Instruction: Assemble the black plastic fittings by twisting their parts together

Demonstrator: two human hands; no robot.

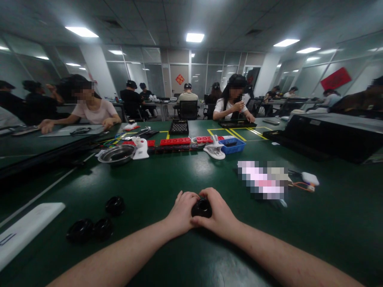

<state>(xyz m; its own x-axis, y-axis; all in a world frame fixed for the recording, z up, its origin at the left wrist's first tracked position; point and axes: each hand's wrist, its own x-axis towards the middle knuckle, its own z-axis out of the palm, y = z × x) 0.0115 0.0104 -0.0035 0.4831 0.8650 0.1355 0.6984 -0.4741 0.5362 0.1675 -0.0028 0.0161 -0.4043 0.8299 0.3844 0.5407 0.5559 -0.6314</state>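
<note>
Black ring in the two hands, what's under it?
The left hand and right hand wrap the black ring. Only its top and dark hole show. They cover its sides and underside, so what's beneath is hidden.

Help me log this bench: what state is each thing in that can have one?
black round part, held between both hands, opening facing up.
left hand, closed on it.
right hand, closed on it.
three loose black parts, lying on the green table, untouched.
metal bowl, upright; contents unclear.
blue bin, upright, dark items inside.
</note>
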